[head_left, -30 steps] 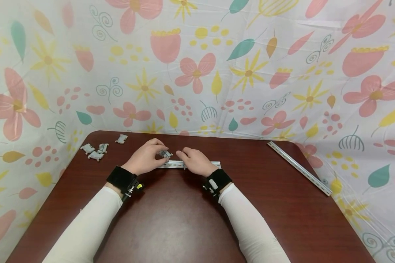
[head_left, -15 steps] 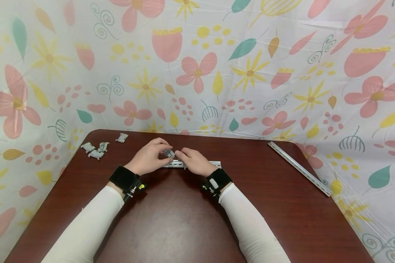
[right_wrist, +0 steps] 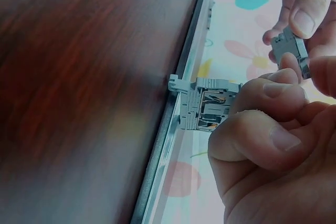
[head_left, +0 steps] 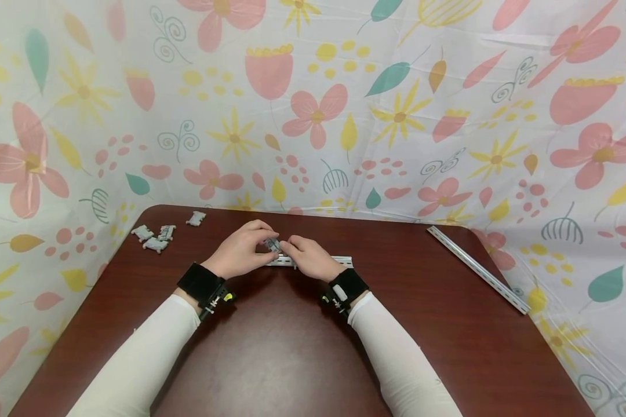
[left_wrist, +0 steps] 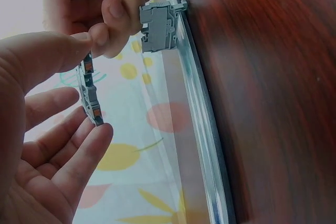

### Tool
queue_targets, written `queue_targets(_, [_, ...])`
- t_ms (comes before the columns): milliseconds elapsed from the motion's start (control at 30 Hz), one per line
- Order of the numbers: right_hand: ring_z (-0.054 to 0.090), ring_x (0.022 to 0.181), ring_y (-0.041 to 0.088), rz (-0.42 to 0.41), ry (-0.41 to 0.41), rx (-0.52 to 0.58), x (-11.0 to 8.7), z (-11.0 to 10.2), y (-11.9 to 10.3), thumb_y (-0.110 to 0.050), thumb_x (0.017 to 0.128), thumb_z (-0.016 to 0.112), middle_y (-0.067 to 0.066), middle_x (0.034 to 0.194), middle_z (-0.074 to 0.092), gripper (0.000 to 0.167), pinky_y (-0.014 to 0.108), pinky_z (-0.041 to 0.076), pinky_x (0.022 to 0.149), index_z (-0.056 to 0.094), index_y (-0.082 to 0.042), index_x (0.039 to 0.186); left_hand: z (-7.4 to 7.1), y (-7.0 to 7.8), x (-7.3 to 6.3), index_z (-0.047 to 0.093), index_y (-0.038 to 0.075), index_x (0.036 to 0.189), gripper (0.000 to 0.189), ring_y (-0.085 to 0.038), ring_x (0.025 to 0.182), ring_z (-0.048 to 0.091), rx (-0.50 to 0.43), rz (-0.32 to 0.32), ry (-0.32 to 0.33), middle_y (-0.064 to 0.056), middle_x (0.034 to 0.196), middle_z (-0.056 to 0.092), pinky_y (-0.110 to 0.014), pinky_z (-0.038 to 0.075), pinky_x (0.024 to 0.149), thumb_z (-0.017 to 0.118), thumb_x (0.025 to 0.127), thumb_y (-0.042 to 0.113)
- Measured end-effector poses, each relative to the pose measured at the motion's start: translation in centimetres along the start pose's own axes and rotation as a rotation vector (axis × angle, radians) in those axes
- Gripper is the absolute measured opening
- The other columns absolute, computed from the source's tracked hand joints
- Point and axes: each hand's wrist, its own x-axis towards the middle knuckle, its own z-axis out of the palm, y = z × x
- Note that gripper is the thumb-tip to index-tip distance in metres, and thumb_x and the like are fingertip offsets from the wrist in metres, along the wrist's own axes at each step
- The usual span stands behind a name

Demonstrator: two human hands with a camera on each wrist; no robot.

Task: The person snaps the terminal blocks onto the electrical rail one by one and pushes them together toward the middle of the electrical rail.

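Note:
My left hand (head_left: 242, 250) pinches a grey terminal block (left_wrist: 90, 90) between thumb and fingers; the orange spots on its narrow edge show in the left wrist view. The right hand (head_left: 313, 256) has its fingers curled. In the right wrist view its index finger and thumb meet the near end of that held block. A second grey terminal block (right_wrist: 207, 103) stands on the slotted metal DIN rail (left_wrist: 202, 129), right beside the right hand's curled fingers, which cover part of it. The rail lies across the table behind both hands.
Several loose grey terminal blocks (head_left: 155, 244) lie at the table's far left, one terminal block (head_left: 196, 218) apart from the others. Another DIN rail (head_left: 477, 269) rests slantwise near the right edge. A flower-patterned curtain (head_left: 313, 116) hangs behind the dark red table (head_left: 422, 347).
My left hand has moved right with its terminal block until it meets the right hand's fingers. The right hand has stayed almost still beside the rail.

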Motion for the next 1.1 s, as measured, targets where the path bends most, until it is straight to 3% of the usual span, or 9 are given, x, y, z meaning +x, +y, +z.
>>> queue_targets(333, [0.050,0.069,0.019,-0.031,0.019,0.020,0.3,0.0,0.1,-0.031,0.121,0.045,0.002,0.080,0.052,0.040,0.034,0.041,0.070,0.067,-0.008,0.098,0.1,0.1,0.3,0.076,0.001,0.137,0.044,-0.022,0.110,0.071,0.009,0.026,0.000,-0.007,0.134,0.065,-0.039,0.063,0.092,0.087,0.101,0.022])
queue_targets(567, [0.049,0.069,0.018,-0.058,0.022,0.043,0.3,-0.3,0.4,-0.036,0.121,0.043,0.001,0.080,0.052,0.042,0.035,0.041,0.071,0.066,-0.010,0.096,0.0,0.2,0.3,0.076,0.005,0.140,0.050,-0.023,0.118,0.064,0.035,0.034,-0.006,-0.006,0.135,0.065,-0.040,0.060,0.094,0.090,0.098,0.028])
queue_targets(933, [0.040,0.062,0.017,-0.089,-0.024,0.240,0.0,-0.9,1.0,-0.032,0.121,0.045,-0.002,0.071,0.044,0.043,0.031,0.037,0.066,0.066,0.000,0.101,-0.2,-0.9,0.2,0.071,0.008,0.149,0.058,-0.027,0.132,0.061,0.064,0.052,0.022,-0.007,0.139,0.068,-0.046,0.055,0.107,0.092,0.096,0.020])
queue_targets(1100, [0.035,0.060,0.015,-0.070,-0.080,0.407,-0.1,-0.9,0.9,-0.026,0.121,0.045,-0.001,0.071,0.043,0.041,0.027,0.033,0.061,0.061,0.008,0.103,-0.2,-1.1,0.1,0.074,0.011,0.146,0.051,-0.026,0.131,0.063,0.058,0.083,0.046,-0.006,0.137,0.071,-0.046,0.056,0.105,0.089,0.097,0.013])
